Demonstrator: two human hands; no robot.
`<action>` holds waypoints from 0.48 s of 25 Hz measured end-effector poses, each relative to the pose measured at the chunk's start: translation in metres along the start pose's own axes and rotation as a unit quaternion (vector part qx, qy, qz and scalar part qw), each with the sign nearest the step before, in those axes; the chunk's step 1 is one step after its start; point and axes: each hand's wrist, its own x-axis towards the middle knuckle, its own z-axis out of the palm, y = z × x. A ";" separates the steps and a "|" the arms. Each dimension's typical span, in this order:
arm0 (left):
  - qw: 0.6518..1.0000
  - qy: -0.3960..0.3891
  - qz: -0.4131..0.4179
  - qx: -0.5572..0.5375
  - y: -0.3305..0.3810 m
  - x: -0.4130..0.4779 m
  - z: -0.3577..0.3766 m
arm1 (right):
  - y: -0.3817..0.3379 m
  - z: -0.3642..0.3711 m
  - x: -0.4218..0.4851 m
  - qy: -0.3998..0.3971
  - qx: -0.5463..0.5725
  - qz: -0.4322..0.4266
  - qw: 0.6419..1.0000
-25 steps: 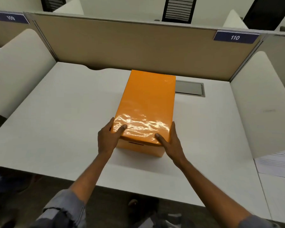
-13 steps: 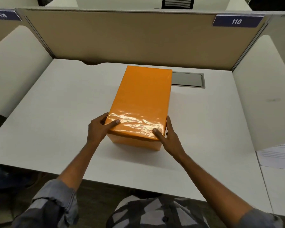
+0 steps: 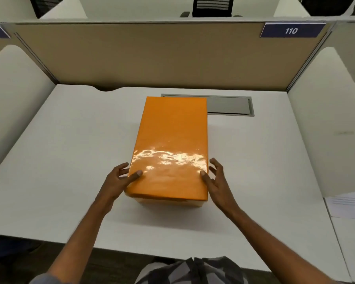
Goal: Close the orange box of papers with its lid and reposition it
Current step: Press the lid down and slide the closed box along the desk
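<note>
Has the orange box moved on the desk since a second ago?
Yes. The box has turned straighter, and its far right corner now overlaps the grey hatch, which it sat clear of before.

Glossy orange box, lid on & shut, upright lengthwise at desk centre.

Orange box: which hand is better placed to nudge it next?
Left. The left hand has its thumb on the lid of the orange box; the right hand is splayed, barely touching.
</note>
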 end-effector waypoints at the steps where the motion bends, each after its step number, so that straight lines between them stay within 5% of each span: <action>1: 1.000 -0.004 -0.008 0.001 0.008 0.009 -0.002 | -0.007 -0.004 0.015 0.029 -0.020 0.003 0.999; 8: 0.978 0.045 0.122 0.162 0.109 0.116 0.030 | -0.087 -0.010 0.166 0.068 -0.250 -0.096 0.961; 12: 0.906 0.049 0.256 0.333 0.159 0.170 0.054 | -0.112 -0.001 0.237 0.050 -0.442 -0.145 0.884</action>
